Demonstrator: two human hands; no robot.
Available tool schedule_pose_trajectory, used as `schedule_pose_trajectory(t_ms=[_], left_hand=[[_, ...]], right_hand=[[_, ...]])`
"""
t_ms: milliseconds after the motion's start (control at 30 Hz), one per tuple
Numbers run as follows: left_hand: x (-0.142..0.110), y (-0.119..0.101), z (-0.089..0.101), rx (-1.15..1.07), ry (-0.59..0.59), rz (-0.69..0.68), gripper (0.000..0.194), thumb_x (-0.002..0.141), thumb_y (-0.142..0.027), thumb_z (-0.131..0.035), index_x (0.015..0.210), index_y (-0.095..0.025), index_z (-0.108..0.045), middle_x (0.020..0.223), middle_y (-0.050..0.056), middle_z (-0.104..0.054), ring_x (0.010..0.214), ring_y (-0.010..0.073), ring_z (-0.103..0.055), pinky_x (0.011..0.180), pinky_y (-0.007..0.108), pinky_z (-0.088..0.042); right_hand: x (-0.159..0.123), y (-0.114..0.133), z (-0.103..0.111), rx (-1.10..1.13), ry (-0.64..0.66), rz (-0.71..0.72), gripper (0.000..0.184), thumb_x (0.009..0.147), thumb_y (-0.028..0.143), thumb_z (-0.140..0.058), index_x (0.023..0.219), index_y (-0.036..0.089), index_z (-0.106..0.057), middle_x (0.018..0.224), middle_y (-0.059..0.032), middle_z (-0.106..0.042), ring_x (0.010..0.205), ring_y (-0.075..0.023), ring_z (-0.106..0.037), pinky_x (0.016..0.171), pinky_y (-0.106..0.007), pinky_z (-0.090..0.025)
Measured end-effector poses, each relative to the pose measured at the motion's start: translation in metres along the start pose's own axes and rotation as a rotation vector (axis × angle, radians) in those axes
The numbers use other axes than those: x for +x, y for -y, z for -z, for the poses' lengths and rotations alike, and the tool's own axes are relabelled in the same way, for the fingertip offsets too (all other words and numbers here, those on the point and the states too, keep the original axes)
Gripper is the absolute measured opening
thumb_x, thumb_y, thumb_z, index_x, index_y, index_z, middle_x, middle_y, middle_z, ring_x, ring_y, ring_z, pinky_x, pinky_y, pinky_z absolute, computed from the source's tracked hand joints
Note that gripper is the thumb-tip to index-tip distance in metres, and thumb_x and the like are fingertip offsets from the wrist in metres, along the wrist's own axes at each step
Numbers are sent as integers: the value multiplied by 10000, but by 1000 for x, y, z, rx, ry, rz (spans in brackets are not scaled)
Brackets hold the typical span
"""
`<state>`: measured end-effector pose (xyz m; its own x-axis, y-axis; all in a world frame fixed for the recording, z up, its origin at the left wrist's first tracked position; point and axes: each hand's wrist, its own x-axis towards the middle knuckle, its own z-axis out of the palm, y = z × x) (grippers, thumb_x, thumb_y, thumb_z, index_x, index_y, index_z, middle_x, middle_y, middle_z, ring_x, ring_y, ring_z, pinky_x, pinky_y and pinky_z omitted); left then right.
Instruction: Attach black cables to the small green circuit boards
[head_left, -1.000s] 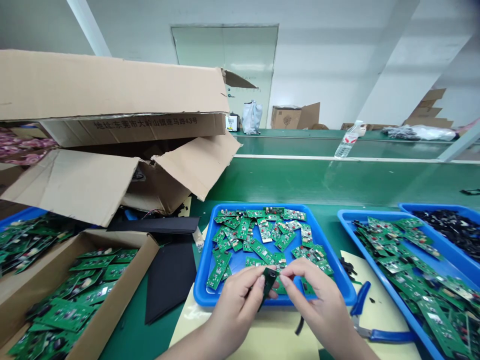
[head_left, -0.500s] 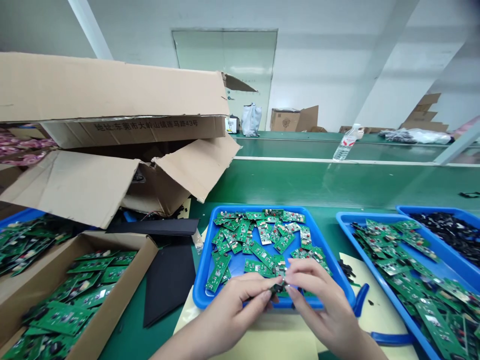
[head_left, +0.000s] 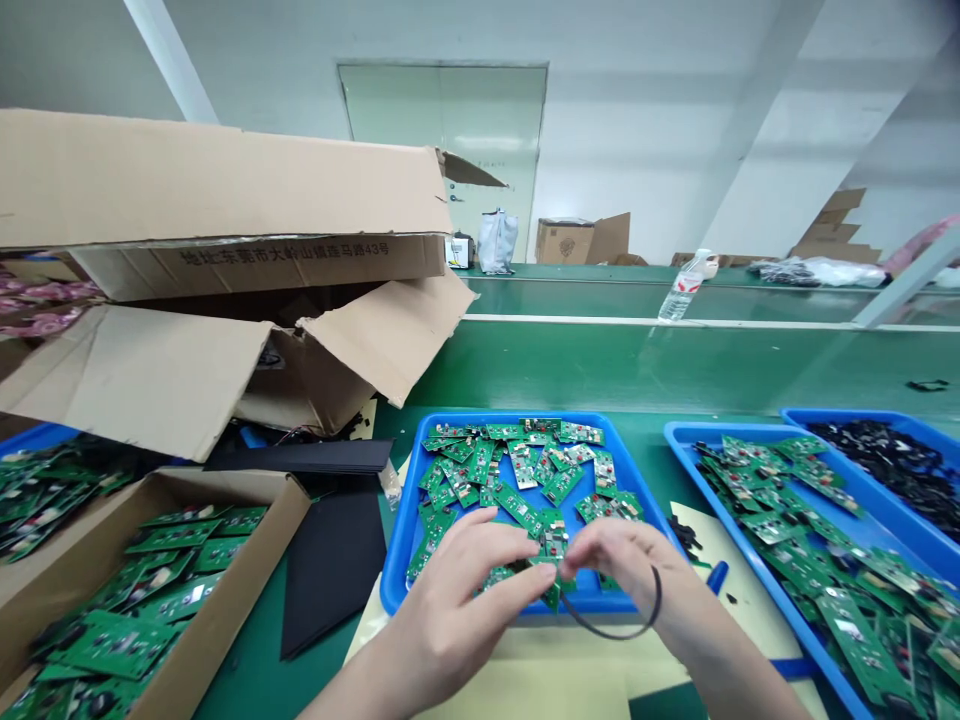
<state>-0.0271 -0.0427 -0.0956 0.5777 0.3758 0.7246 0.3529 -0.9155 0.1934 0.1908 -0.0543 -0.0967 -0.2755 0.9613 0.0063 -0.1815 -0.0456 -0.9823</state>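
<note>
Over the front of the blue tray (head_left: pixel 394 560), my left hand (head_left: pixel 469 580) curls its thumb and fingers at a small green circuit board (head_left: pixel 552 597); the exact grip is partly hidden. Opposite it, my right hand (head_left: pixel 630 560) has its fingertips drawn together at the board's right side, closed on a thin black cable (head_left: pixel 615 636). The cable bows down below the tray rim and loops up against this hand. Several green circuit boards (head_left: pixel 517 505) with small white and red parts lie in the tray behind my hands.
To the right stand a blue tray of boards (head_left: pixel 679 450) and another with black parts (head_left: pixel 885 470). A carton of boards (head_left: pixel 292 510) and black sheets (head_left: pixel 330 570) lie left, below large cardboard boxes (head_left: pixel 225 190). A blue tool handle (head_left: pixel 718 577) lies by the tray.
The pinched dark piece between my hands has given way to a view of a green board and a looping black cable. My left fingers have lifted and spread; my right hand has turned inward.
</note>
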Motion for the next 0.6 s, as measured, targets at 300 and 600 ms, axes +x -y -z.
schedule_pose_trajectory(t_ms=[300, 600], left_hand=[[1, 1, 5, 78, 45, -32, 289, 929, -123, -402, 1123, -207, -600, 999, 68, -661, 1006, 169, -593, 989, 403, -424], [-1, 5, 4, 62, -12, -22, 302, 902, -76, -418, 1117, -187, -599, 996, 79, -652, 999, 169, -592, 961, 413, -452]], right_hand=[[-3, 1, -19, -117, 315, -126, 388, 838, 478, -552, 668, 143, -647, 647, -58, -688, 648, -157, -636, 636, -273, -493], [-5, -12, -19, 23, 264, -166, 396, 788, 507, -605, 627, 149, -559, 570, -30, -639, 509, -106, -548, 533, -228, -398]])
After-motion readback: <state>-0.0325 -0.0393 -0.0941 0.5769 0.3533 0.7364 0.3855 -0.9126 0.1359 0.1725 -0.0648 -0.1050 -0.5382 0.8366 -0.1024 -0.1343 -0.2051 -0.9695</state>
